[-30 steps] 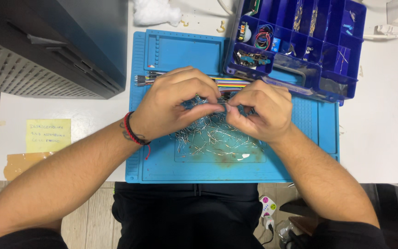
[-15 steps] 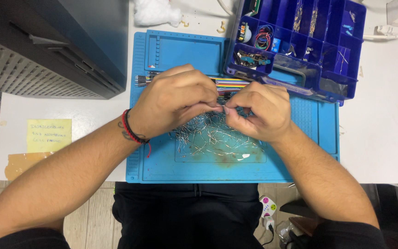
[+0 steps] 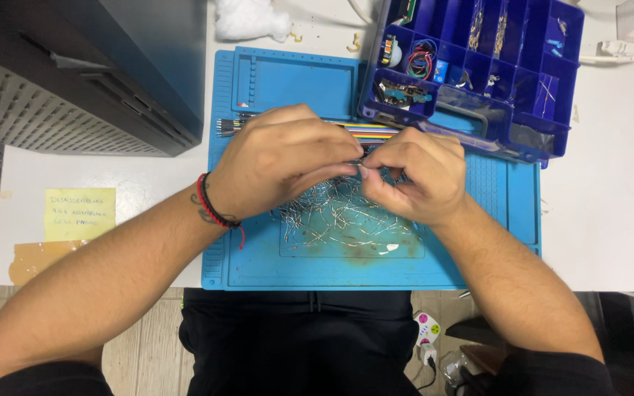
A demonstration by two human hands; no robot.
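Left hand (image 3: 288, 165) and right hand (image 3: 416, 176) pinch together over wire pieces (image 3: 339, 220) on blue mat (image 3: 288, 264).

We see a dark blue compartment box (image 3: 478, 66) at the top right of the white tabletop (image 3: 610, 213). A yellow sticky note (image 3: 80, 213) lies left, below a dark grey machine casing (image 3: 75, 73); white wadding (image 3: 247, 18) sits above.

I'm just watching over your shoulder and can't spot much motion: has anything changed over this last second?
Hardly anything. The left hand and right hand keep their fingertips pinched together over the pile of thin metal leads, with only slight finger shifts; what they pinch is too small to tell. The blue mat, ribbon wires, parts box and yellow note stayed put.
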